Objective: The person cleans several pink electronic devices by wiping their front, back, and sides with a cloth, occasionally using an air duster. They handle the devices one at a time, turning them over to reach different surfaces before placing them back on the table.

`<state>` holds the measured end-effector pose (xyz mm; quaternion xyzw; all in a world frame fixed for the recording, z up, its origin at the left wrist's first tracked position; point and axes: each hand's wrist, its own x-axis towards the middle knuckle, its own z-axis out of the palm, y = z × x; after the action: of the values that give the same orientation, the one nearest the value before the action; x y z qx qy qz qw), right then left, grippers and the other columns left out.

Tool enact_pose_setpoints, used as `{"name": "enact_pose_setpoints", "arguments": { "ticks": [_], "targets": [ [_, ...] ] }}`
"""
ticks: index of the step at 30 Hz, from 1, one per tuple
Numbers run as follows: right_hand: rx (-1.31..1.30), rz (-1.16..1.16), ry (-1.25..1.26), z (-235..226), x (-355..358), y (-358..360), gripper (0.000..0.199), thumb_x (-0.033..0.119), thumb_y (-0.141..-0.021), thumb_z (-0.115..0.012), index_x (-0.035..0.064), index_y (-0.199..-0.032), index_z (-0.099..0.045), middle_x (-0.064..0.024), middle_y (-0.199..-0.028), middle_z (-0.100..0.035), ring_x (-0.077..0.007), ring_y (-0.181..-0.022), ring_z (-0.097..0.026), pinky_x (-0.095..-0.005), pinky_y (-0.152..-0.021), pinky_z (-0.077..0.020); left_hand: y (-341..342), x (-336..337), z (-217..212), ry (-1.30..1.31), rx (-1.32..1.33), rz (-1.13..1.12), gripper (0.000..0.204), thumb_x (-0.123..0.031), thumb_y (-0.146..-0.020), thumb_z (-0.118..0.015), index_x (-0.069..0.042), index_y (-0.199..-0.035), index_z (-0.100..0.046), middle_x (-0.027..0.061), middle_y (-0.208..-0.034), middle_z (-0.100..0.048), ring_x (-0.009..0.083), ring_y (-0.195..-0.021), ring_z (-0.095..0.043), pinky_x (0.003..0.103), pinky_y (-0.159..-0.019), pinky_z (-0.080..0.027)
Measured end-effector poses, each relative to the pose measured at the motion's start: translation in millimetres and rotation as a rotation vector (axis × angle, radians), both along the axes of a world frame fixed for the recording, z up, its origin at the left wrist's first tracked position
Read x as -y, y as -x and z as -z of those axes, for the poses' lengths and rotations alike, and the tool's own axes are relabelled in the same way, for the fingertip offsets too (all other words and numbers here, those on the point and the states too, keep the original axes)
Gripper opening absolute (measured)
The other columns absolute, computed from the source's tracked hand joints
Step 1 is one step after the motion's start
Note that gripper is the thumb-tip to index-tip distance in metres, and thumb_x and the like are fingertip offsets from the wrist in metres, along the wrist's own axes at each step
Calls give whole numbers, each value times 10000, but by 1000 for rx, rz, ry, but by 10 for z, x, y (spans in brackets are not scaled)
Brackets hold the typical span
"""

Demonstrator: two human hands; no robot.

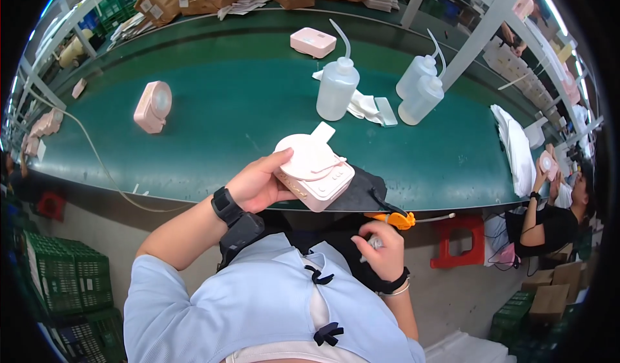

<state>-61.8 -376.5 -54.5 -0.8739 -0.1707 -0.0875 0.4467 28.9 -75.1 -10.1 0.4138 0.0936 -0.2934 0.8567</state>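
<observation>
My left hand [258, 183] grips a pale pink boxy device [320, 192] by its side, at the near edge of the green work surface. A round white-pink disc with a tab [307, 156] lies over the device's top, my thumb resting on it. Small round buttons show along one face. Below the table edge, my right hand [384, 252] curls its fingers around a small crumpled whitish piece [373, 241], its material unclear. Just beyond that hand is an orange tool [394, 219] with a thin pale tube. A dark grey cloth or pad [361, 192] lies beside the device.
Squeeze bottles with bent spouts [338, 90] stand ahead, near a white cloth [365, 108]. Similar pink devices sit at left [154, 108] and farther back [312, 42]. A co-worker [549, 221] sits at right by a red stool [458, 241]. Green crates [71, 272] are stacked at lower left.
</observation>
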Motion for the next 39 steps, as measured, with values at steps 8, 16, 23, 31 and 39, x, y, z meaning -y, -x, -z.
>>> {"name": "enact_pose_setpoints", "arguments": {
  "ticks": [8, 16, 23, 31, 39],
  "targets": [
    [396, -116, 464, -756, -390, -407, 503, 89, -696, -811, 12, -1174, -673, -194, -1181, -691, -356, -858, -697, -365, -757, -572, -71, 136, -199, 44, 40, 257, 473, -389, -1060, -498, -40, -1379, -504, 153, -1354, -594, 289, -1244, -603, 455, -1028, -528],
    [554, 567, -269, -1078, 1094, -197, 503, 128, -907, -698, -52, -1346, -529, -191, -1141, -683, -234, -937, -691, -359, -826, -568, -1862, -665, -78, -1151, 903, -77, 412, -208, -832, -807, -26, -1125, -581, 67, -1070, -632, 194, -985, -634, 333, -863, -544],
    [70, 794, -534, -359, 3326, -1455, 417, 122, -932, -700, 28, -1313, -558, -70, -1094, -673, -116, -853, -612, -270, -706, -494, -3922, -442, 152, -1470, 1303, 100, 978, -211, -593, -928, -29, -1435, -464, 217, -1484, -450, 363, -1384, -431, 419, -1158, -369],
    [9, 793, -592, 389, 4249, -2601, 503, 128, -918, -715, 6, -1366, -519, -108, -1248, -640, -207, -1078, -624, -334, -916, -495, -4788, 423, 127, -1592, 1385, 490, 1179, -219, -525, -937, -55, -1528, -338, 206, -1570, -346, 362, -1464, -322, 418, -1205, -309],
    [141, 828, -290, 642, 3449, -1603, 309, 145, -959, -673, -25, -1212, -621, -83, -1095, -652, -153, -998, -600, -292, -890, -480, -4714, 114, 221, -1330, 970, 510, 1054, -298, -610, -894, -53, -1504, -391, 205, -1432, -531, 365, -1310, -530, 432, -1138, -411]
  ]
}}
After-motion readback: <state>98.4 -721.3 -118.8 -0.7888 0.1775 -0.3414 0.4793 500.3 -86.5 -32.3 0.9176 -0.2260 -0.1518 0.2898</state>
